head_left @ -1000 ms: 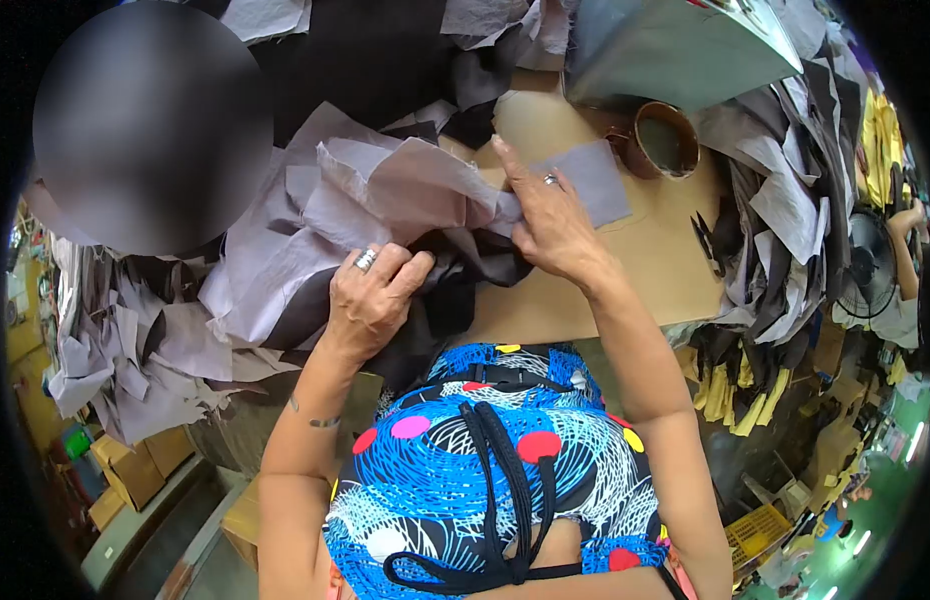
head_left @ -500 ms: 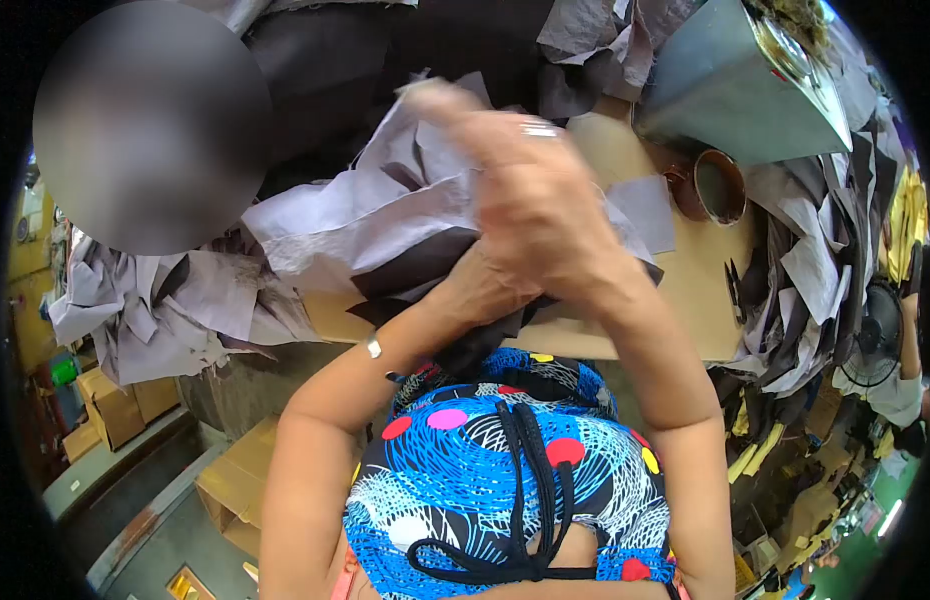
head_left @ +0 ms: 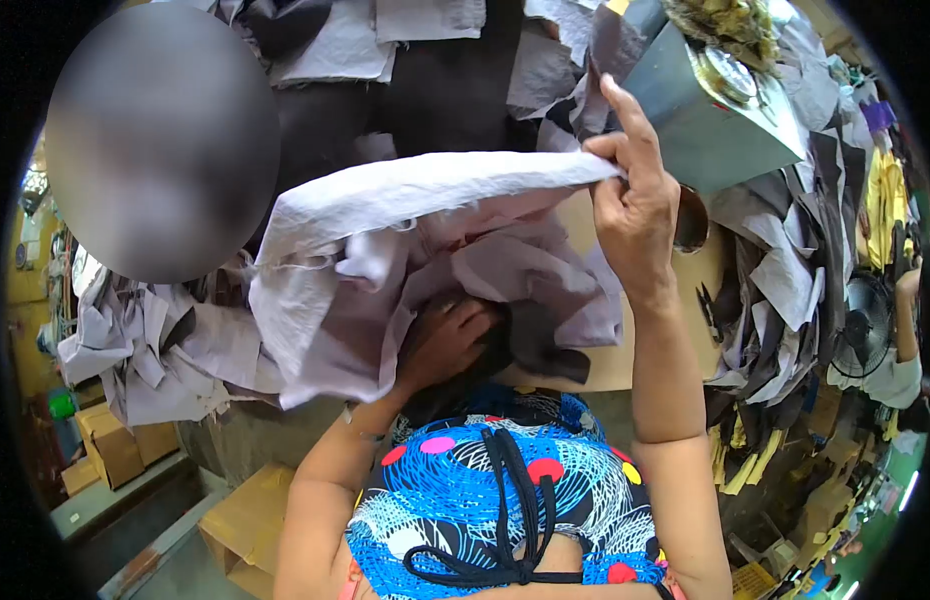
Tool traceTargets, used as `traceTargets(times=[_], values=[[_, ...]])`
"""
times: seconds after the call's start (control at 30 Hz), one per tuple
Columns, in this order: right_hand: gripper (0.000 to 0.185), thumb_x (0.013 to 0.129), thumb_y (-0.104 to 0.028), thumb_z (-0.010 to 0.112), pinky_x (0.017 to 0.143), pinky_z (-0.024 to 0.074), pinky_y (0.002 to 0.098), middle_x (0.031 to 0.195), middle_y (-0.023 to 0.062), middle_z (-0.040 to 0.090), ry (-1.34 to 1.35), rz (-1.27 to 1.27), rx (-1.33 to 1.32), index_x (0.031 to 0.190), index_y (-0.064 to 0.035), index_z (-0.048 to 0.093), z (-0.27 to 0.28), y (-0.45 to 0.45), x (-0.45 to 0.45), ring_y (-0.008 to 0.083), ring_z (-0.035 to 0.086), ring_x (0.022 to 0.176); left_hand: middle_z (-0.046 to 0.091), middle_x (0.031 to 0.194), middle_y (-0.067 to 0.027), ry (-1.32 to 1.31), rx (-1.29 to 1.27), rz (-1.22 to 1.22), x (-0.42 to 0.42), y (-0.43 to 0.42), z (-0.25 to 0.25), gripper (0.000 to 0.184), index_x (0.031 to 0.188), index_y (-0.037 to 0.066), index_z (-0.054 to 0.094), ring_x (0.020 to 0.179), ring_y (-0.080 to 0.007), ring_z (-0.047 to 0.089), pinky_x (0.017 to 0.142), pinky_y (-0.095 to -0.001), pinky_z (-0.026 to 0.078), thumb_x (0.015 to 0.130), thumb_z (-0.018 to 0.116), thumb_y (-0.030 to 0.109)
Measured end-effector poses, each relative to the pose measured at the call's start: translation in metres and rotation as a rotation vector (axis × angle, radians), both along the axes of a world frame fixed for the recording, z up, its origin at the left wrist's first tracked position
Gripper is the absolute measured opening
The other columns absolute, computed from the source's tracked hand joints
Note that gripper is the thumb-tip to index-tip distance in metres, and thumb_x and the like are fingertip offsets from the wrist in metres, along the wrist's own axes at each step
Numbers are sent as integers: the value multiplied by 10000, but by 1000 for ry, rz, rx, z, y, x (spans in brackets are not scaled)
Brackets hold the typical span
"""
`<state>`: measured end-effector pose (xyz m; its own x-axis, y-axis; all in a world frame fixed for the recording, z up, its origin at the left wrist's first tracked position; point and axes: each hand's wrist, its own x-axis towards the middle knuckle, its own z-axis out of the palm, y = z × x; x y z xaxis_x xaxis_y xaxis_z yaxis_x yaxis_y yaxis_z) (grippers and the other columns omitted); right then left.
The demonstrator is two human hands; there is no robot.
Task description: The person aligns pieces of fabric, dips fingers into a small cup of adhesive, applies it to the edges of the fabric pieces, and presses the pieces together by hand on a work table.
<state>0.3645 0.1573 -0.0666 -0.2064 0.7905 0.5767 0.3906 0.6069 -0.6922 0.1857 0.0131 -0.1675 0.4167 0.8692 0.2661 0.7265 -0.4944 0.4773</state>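
A large piece of pale lilac cloth (head_left: 385,205) is raised in front of me, its edge arched up and its lower corner hanging at the left. My right hand (head_left: 635,195) pinches its right end between thumb and fingers, with the index finger pointing up. Lower down, in the shadow beneath the raised cloth, my left hand (head_left: 450,340) has its fingers curled on a dark piece of material (head_left: 490,365). Folds of the lilac cloth surround that hand, and part of it is hidden.
A tan board (head_left: 665,345) lies under the cloth, with scissors (head_left: 707,310) near its right edge. Behind my right hand are a brown mug (head_left: 692,220) and a square metal tin (head_left: 715,110). Cloth scraps (head_left: 785,260) heap at both sides. A blurred oval covers the upper left.
My hands were crossed over the cloth and have separated. The right hand moved right, lifting the cloth's edge; the left moved lower and nearer, under it. The view has shifted slightly.
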Motion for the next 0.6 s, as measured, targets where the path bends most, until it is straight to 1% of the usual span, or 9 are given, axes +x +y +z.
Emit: traceTargets(times=[0.1,0.13,0.2,0.27,0.33,0.4,0.43,0.47,0.6], values=[[682,682,151,387,634,402,180,810,33,628,30,-36,-58,1329,-64,399,-5,-10,18,63,520,675,534,992,-41,-200,241,-11,1,-11,34,255,966,133,596,903,-245,521,830,-387,419,729,672,186],[680,670,144,392,653,429,209,862,61,630,48,-40,-29,1318,-62,414,-6,-16,24,87,547,692,528,1013,-27,-220,334,0,-2,-13,51,240,960,138,598,932,-231,504,860,-388,400,734,666,184],[679,645,128,402,691,484,267,967,116,636,87,-45,34,1296,-58,444,-8,-20,32,134,602,724,532,1067,-17,32,719,180,-11,-13,81,196,927,168,606,1004,-235,491,925,-409,358,738,656,181],[669,635,131,393,732,489,280,1048,118,624,153,-8,94,1282,-28,452,-15,-23,33,147,613,753,531,1099,-28,156,762,480,-11,1,97,243,969,191,581,1073,-237,467,973,-430,310,736,651,180],[666,631,131,390,751,492,291,1086,126,614,169,13,77,1274,-24,461,-17,-32,31,153,619,762,526,1109,-53,259,662,553,-22,25,102,311,1036,171,539,1091,-253,461,981,-450,297,743,643,178],[658,635,122,386,759,494,302,1127,130,599,80,27,57,1272,-26,468,-21,-36,37,162,621,768,519,1111,-142,326,606,592,-41,50,86,358,1089,78,481,1074,-315,476,934,-458,339,791,644,189],[660,635,119,383,755,492,300,1123,129,601,74,22,31,1274,-27,467,-20,-40,39,160,618,764,513,1092,-167,272,576,601,-52,61,72,362,1089,41,459,1051,-338,481,892,-432,377,794,636,149],[662,635,116,379,752,491,298,1120,128,602,68,15,6,1276,-27,466,-20,-41,40,158,615,760,511,1071,-175,44,543,592,-56,67,63,322,1069,23,457,1036,-349,483,849,-414,404,802,618,102],[478,786,56,476,722,465,259,1180,120,578,122,-69,-95,1260,-10,468,-37,-44,58,138,582,753,533,1049,-162,-8,450,569,-67,68,57,246,1009,21,516,959,-341,538,769,-393,464,773,551,-41]])
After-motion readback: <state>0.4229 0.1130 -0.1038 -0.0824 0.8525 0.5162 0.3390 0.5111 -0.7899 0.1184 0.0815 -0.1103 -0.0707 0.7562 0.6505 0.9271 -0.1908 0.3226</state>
